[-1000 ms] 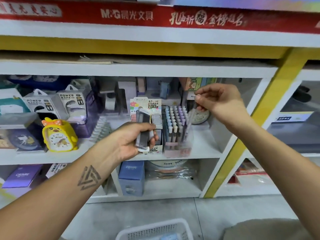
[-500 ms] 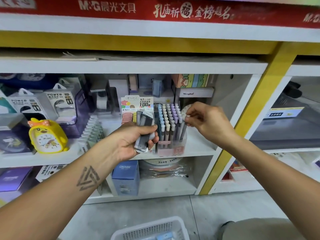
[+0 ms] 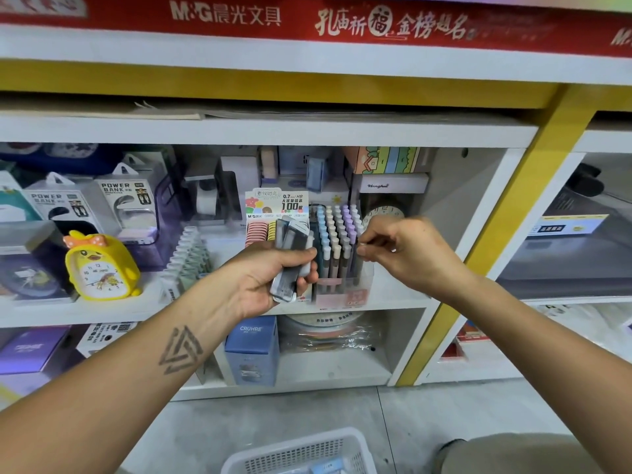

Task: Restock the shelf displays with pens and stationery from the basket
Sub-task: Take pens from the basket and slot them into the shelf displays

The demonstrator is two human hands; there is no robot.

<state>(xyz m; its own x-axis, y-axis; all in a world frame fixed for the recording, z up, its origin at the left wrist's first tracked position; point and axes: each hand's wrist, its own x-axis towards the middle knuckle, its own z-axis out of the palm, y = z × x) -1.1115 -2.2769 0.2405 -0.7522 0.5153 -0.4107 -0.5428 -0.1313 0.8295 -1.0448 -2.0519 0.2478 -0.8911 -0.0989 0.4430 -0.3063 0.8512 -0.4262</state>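
My left hand (image 3: 270, 278) grips a bundle of dark grey pens (image 3: 290, 258) in front of the middle shelf. A clear pen display box (image 3: 342, 285) stands on that shelf, filled with rows of blue, beige and purple capped pens (image 3: 337, 230). My right hand (image 3: 407, 251) pinches one dark pen (image 3: 357, 258) at the box's right front corner, its lower end inside the box. A white plastic basket (image 3: 304, 453) sits on the floor below, with a pale blue item inside.
A pencil-lead display (image 3: 273, 213) stands just left of the pen box. Further left are green tubes (image 3: 188, 258), a yellow duck clock (image 3: 102, 265) and power bank packs (image 3: 126, 200). A blue CRUHRE box (image 3: 251, 350) sits on the lower shelf. A yellow post (image 3: 496, 234) bounds the bay.
My right hand came down from above the pen box to its right front corner, lowering one pen into it. My left hand kept its bundle in about the same place.
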